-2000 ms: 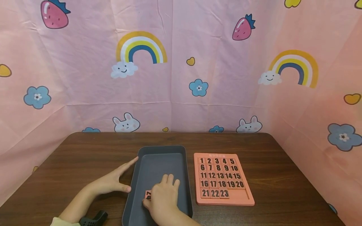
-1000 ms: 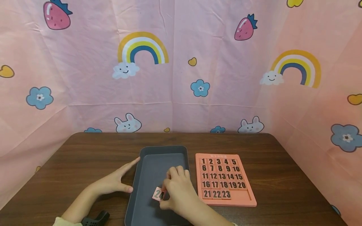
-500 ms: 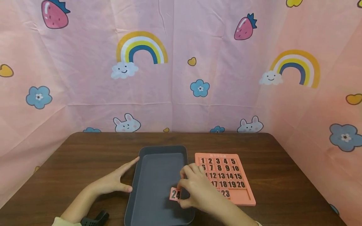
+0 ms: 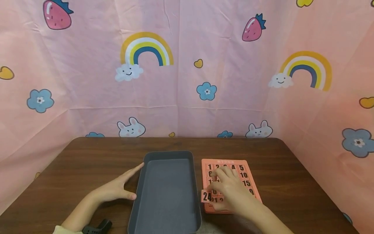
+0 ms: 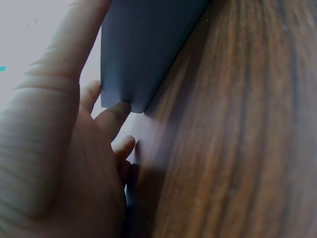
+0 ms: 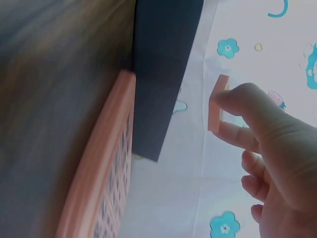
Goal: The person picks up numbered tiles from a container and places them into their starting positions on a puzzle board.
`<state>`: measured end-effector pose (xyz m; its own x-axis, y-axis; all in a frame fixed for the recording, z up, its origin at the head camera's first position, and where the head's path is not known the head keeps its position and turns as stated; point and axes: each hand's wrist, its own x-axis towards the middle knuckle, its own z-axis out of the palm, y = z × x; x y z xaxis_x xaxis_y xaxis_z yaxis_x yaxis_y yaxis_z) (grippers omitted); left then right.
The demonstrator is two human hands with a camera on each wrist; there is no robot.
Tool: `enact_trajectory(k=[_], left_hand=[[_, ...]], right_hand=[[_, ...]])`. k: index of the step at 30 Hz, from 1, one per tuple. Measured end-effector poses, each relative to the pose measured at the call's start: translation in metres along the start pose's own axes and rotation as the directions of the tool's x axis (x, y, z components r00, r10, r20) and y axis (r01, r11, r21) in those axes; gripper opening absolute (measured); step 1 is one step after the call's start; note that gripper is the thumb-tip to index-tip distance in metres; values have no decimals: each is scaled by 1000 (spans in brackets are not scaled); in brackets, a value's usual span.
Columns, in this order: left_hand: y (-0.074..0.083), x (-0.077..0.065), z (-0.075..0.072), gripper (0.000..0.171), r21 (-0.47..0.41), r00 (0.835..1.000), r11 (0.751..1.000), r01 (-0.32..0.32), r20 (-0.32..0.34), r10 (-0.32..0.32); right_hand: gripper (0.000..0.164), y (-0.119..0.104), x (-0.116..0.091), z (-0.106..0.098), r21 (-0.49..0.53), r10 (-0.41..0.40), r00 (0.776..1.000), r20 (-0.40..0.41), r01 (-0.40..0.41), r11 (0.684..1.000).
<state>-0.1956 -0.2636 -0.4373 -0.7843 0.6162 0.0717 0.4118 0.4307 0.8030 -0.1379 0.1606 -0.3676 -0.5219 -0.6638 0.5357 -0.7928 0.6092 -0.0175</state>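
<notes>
My right hand (image 4: 230, 191) pinches a pink number tile (image 4: 206, 196) marked 24 between thumb and fingers. In the right wrist view the tile (image 6: 218, 103) is held up, apart from the board (image 6: 101, 171). Below the hand lies the pink number puzzle board (image 4: 255, 191), its rows of numbered tiles partly covered by my fingers. My left hand (image 4: 115, 188) has its fingers spread along the left side of the grey tray (image 4: 165, 182). Its fingertips touch the tray's wall (image 5: 143, 49) in the left wrist view.
The tray and the board lie side by side on a dark wooden table (image 4: 96, 156). A black wrist strap (image 4: 97, 226) is on the left arm. Patterned pink cloth (image 4: 187, 65) hangs behind the table and along its sides.
The right hand has picked the 24 tile up out of the tray and carried it right, over the board's left edge. The left hand has stayed at the tray.
</notes>
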Motion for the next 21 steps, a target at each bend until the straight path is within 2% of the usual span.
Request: enact_trajectory(k=[4, 10, 21], left_hand=[[0, -1, 1, 102, -13, 1000, 1000, -4, 1, 4], [3, -2, 2, 103, -5, 1000, 1000, 0, -5, 0], [6, -4, 6, 102, -18, 1000, 1000, 13, -6, -13]], right_hand=[[27, 10, -8, -10, -27, -14, 1000, 16, 15, 1000], [29, 23, -23, -25, -66, 22, 996, 85, -17, 998], [28, 49, -54, -36, -107, 15, 993, 119, -2, 994]])
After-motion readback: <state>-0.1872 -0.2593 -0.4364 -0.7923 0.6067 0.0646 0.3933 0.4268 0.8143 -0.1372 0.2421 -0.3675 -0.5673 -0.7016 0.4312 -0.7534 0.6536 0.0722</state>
